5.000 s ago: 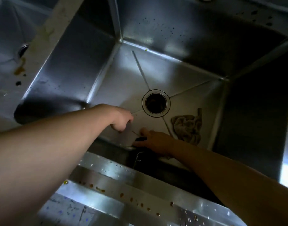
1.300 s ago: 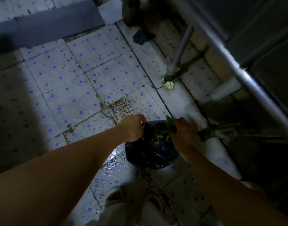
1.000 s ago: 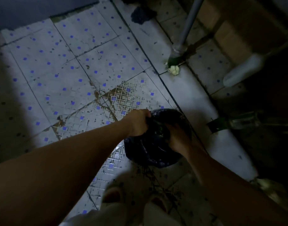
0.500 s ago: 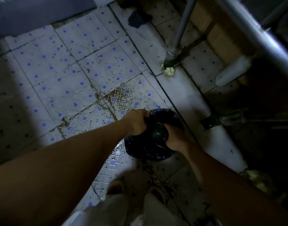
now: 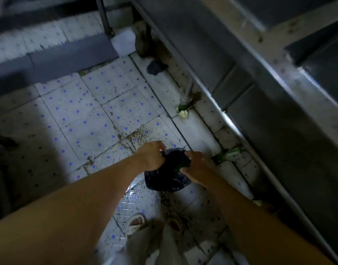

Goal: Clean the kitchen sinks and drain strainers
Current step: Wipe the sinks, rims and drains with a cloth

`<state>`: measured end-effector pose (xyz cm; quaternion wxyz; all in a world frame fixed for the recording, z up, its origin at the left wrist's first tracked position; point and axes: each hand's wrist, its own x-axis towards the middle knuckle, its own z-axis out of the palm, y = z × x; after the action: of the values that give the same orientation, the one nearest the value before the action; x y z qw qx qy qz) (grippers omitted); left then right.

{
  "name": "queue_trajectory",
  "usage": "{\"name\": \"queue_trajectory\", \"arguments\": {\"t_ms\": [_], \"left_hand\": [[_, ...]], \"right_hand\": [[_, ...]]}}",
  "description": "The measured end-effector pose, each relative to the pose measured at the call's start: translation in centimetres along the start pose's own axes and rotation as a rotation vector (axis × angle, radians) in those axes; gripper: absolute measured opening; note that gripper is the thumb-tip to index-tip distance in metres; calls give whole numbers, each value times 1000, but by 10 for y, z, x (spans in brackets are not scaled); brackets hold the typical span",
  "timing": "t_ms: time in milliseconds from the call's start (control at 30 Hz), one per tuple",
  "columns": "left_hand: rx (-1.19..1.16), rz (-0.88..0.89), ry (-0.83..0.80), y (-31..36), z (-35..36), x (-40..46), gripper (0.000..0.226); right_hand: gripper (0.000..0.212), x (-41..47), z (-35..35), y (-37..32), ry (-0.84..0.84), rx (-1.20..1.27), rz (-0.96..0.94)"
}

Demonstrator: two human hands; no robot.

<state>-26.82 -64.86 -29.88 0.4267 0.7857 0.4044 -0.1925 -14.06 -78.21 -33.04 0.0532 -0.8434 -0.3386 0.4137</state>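
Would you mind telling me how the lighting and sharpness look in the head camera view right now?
Head view: dim overall, with one bright patch on the tiled floor and heavy shadow at the left edge; glare streaks along the steel sink frame; the black bag in the grip of the left hand and right hand shows almost no detail; edges look soft and wide-angle bent.

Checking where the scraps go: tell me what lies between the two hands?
Head view: the gathered mouth of a dark plastic bag lies between the left hand and right hand; both grip it.
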Motion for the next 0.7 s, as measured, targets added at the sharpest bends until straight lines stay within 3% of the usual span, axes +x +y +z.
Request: {"name": "queue_trajectory", "arguments": {"t_ms": [433, 700], "left_hand": [[36, 89, 49, 92, -116, -126, 44], [127, 244, 93, 163, -145, -158, 43]], "right_hand": [[65, -143, -116, -95, 210, 73, -89], [68, -209, -187, -103, 390, 130, -64]]}}
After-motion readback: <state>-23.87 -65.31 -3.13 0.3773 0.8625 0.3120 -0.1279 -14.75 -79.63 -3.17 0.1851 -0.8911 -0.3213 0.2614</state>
